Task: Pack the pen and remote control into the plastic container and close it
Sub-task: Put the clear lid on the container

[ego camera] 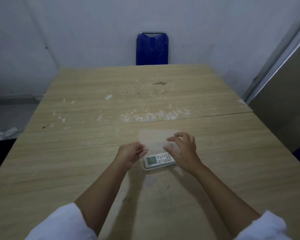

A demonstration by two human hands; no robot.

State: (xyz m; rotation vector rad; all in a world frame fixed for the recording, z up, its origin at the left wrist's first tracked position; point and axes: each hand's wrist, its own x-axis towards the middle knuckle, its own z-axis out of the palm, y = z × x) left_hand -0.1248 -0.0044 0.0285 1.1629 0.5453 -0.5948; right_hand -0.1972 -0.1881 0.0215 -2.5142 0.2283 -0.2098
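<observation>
Hands meet over the near middle of a worn wooden desk [93, 153], both holding a translucent plastic lid [154, 138] tilted above the open container [145, 168]. The left hand [131, 155] pinches the lid's near left corner between thumb and fingers; the right hand [184, 149] grips its right end, fingers curled over the top edge. Just below the lid lies the white remote control [158, 160], resting inside the clear plastic container, screen end to the left and buttons to the right. The pen cannot be made out. White sleeves [62, 224] cover the upper arms. A blue chair [152, 48] stands against the wall beyond the desk's far edge.
</observation>
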